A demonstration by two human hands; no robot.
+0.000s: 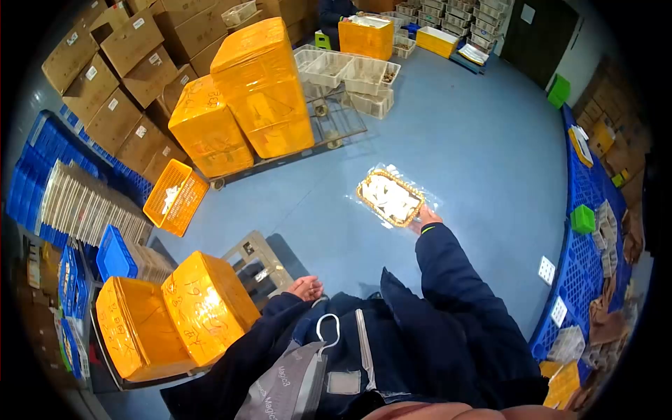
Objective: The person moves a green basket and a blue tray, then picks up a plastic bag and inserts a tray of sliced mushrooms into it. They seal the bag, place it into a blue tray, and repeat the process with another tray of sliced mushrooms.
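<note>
My right hand (426, 218) reaches out over the floor, its fingers closed on the near corner of a gold-rimmed tray (390, 199). The tray is roughly rectangular, with a scalloped gold edge and a bright white face with dark marks. Clear plastic wrap spreads out around it. Low and close to my body, my left hand (306, 288) has its fingers curled in, with nothing visible in them. Just left of that hand is a grey slatted plastic pallet (255, 262).
Taped yellow boxes (262, 91) stand on a wheeled cart at left, others (210, 308) nearer me. An orange basket (176, 196) sits between them. Brown cartons (136, 42) pile up behind. Blue plastic pallets (577, 231) line the right. A person (336, 15) is at the back.
</note>
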